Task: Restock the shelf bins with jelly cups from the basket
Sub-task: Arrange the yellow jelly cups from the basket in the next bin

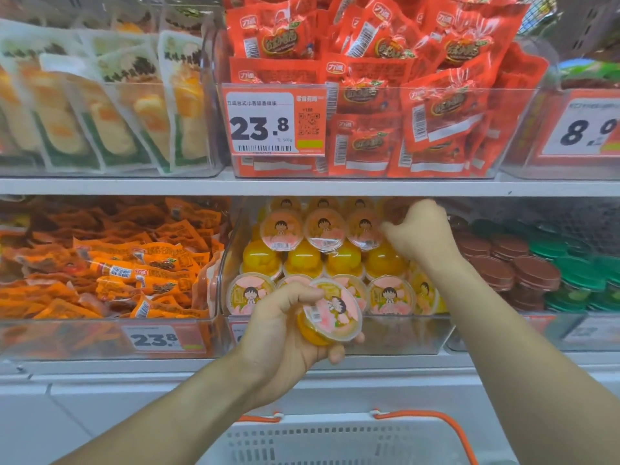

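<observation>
The left hand [285, 327] holds one jelly cup [330, 312] in front of the clear shelf bin [402, 333], just below its front wall; the fingers [337, 355] curl under the yellow body of the cup and the thumb lies near the rim, so the printed lid faces up and toward the camera. The right hand [421, 233] reaches deep into the same bin, at the upper row of stacked cups [323, 228]; its fingers are bent and seem to pinch or push something there, but from this view I cannot tell if they really hold a cup. The white basket [335, 441] with the orange handle [436, 422] stands low, under both arms, and its inside is not visible. I judge the cup to be light, with a thin and rather stiff plastic shell and a soft film lid. The smooth rounded wall is probably slippery, so the best place to take it is around the body just under the wider rim, where the rim can stop it from sliding down. Pressing on the film lid is not wise, because it could dent or open. The cups in the bin lie on their sides in tight rows, so a new one should be set into a gap gently; a hard push could make the neighbouring cups roll or fall forward over the low front wall.
</observation>
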`<state>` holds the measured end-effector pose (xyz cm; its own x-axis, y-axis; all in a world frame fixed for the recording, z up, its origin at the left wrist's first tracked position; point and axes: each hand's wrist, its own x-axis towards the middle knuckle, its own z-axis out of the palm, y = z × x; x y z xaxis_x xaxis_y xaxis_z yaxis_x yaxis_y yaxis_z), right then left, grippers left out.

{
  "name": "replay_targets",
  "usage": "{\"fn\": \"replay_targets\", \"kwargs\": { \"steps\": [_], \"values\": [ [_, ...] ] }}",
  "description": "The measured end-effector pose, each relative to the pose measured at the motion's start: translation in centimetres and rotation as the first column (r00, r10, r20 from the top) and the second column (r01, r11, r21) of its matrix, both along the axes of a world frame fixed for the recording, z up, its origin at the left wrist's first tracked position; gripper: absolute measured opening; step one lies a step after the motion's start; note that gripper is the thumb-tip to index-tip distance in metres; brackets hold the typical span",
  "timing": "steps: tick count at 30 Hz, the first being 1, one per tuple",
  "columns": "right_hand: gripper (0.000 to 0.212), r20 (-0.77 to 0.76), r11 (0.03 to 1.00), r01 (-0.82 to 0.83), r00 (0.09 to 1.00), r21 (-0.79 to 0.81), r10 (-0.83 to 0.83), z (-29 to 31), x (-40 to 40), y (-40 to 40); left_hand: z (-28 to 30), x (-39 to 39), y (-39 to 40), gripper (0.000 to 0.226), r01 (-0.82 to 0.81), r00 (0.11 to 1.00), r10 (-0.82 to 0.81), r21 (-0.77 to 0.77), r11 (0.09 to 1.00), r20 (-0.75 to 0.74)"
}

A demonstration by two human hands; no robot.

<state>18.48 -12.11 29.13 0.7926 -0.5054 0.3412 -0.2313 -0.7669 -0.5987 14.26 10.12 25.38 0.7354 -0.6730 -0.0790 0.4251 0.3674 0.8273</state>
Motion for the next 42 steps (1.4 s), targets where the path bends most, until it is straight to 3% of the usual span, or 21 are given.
{"fn": "replay_targets", "kwargs": {
  "steps": [2, 4, 7, 9, 10, 13, 16, 19, 23, 25, 27, 31, 33, 37, 42],
  "values": [
    [0.020, -0.028, 0.995, -0.086, 0.996, 0.053, 0.088, 0.9, -0.8, 0.7, 0.1, -0.1, 0.0, 0.032, -0.052, 0.999, 0.052, -0.020, 0.998, 0.009],
    [0.028, -0.161, 0.949, -0.229, 0.951, 0.215, 0.266, 1.6, -2.0, 2.0, 0.2, -0.3, -0.1, 0.028, -0.120, 0.993, 0.121, -0.047, 0.992, 0.011],
    [0.044, -0.358, 0.747, -0.419, 0.687, 0.516, 0.632, 2.4, -4.4, 3.6, 0.2, -0.2, -0.4, 0.029, -0.253, 0.966, 0.255, -0.058, 0.966, 0.029],
    [0.046, -0.364, 0.591, -0.416, 0.506, 0.692, 0.782, 2.3, -5.6, 4.2, 0.0, 0.1, -0.5, 0.045, -0.337, 0.936, 0.339, -0.045, 0.941, 0.092],
    [0.044, -0.323, 0.523, -0.397, 0.470, 0.754, 0.821, 2.2, -6.0, 4.4, -0.1, 0.2, -0.5, 0.049, -0.371, 0.920, 0.370, -0.020, 0.929, 0.132],
    [0.047, -0.098, 0.360, -0.366, 0.572, 0.858, 0.815, 1.1, -6.5, 4.5, -0.2, 0.3, -0.5, 0.045, -0.479, 0.833, 0.391, 0.155, 0.864, 0.392],
    [0.044, 0.066, 0.290, -0.366, 0.713, 0.884, 0.698, 0.8, -6.6, 3.3, 0.0, 0.1, -0.9, 0.043, -0.496, 0.763, 0.287, 0.240, 0.834, 0.579],
    [0.030, 0.099, 0.370, -0.370, 0.809, 0.852, 0.580, 1.0, -6.5, 1.1, -0.4, -0.1, -1.1, 0.048, -0.436, 0.710, 0.113, 0.308, 0.846, 0.695],
    [0.015, 0.116, 0.505, -0.283, 0.934, 0.815, 0.337, 0.7, -5.9, -1.8, -1.0, -0.3, -1.1, 0.058, -0.608, 0.433, -0.066, 0.345, 0.715, 0.899],
    [0.011, 0.159, 0.632, -0.229, 0.973, 0.741, 0.165, 0.7, -5.2, -2.9, -1.3, 0.2, -1.1, 0.057, -0.664, 0.299, -0.158, 0.324, 0.674, 0.941],
    [0.012, 0.171, 0.767, -0.127, 0.985, 0.629, 0.023, 0.3, -4.1, -4.3, -1.7, 0.6, -1.1, 0.057, -0.700, 0.221, -0.281, 0.353, 0.621, 0.934],
    [0.017, 0.071, 0.934, 0.110, 0.987, 0.339, -0.142, -0.9, -2.3, -5.7, -2.5, 1.0, -1.3, 0.060, -0.741, 0.182, -0.477, 0.439, 0.508, 0.860],
    [0.029, 0.006, 0.947, 0.173, 0.983, 0.270, -0.182, -0.8, -1.8, -5.5, -2.8, 1.0, -1.4, 0.057, -0.743, 0.166, -0.528, 0.458, 0.488, 0.833],
    [0.019, -0.074, 0.959, 0.212, 0.977, 0.190, -0.202, -0.3, -1.6, -5.3, -3.2, 1.0, -1.6, 0.059, -0.719, 0.166, -0.519, 0.463, 0.518, 0.838],
    [0.027, -0.117, 0.968, 0.218, 0.972, 0.121, -0.204, -0.2, -1.8, -5.4, -3.7, 1.3, -1.5, 0.060, -0.736, 0.144, -0.530, 0.448, 0.507, 0.836]
  ]
}}
